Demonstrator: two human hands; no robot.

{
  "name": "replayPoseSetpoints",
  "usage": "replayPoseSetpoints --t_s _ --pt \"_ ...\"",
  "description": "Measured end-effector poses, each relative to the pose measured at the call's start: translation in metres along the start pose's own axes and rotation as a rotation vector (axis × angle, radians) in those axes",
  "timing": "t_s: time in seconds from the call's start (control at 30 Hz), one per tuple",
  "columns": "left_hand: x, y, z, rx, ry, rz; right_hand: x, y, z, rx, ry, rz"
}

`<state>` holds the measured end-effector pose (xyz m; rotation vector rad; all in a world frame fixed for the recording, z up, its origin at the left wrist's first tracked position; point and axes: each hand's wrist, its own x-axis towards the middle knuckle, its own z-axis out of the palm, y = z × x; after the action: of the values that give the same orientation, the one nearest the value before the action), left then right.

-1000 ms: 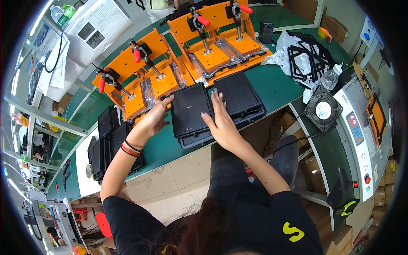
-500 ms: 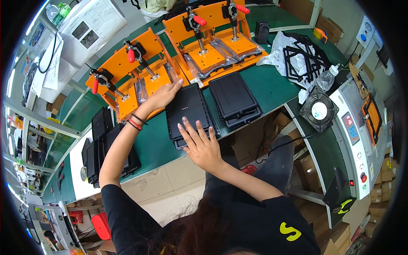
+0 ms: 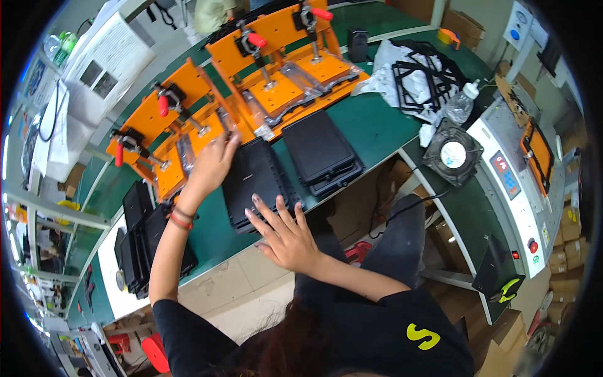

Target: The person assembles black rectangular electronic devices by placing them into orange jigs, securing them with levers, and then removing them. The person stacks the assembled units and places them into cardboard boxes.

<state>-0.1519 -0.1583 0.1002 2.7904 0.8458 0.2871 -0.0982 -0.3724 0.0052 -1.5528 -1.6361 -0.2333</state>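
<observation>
Two hands (image 3: pixel 251 201) touch flat, matte black rectangular panel (image 3: pixel 254 179).

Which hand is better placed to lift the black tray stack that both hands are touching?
Probably the left hand: its fingers curl over the far edge of the black tray stack, near the orange fixture. The right hand lies flat, fingers spread, at the near edge.
</observation>
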Motion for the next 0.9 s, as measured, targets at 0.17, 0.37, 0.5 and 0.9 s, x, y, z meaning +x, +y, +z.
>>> replayPoseSetpoints --t_s 0.17,0.37,0.5,0.9 --pt "0.014 0.044 -0.011 -0.206 0.096 0.065 -0.014 0.057 -0.042 0.088 0.319 0.236" --pt "0.117 0.051 0.049 -0.113 -0.199 0.162 -0.039 0.101 0.004 -0.003 0.454 0.321" --pt "0.156 0.056 0.091 0.052 -0.329 0.124 -0.036 0.115 0.021 -0.092 0.448 0.292" --pt "0.165 0.026 0.115 0.009 -0.532 0.122 -0.019 0.124 0.022 -0.155 0.218 0.336"
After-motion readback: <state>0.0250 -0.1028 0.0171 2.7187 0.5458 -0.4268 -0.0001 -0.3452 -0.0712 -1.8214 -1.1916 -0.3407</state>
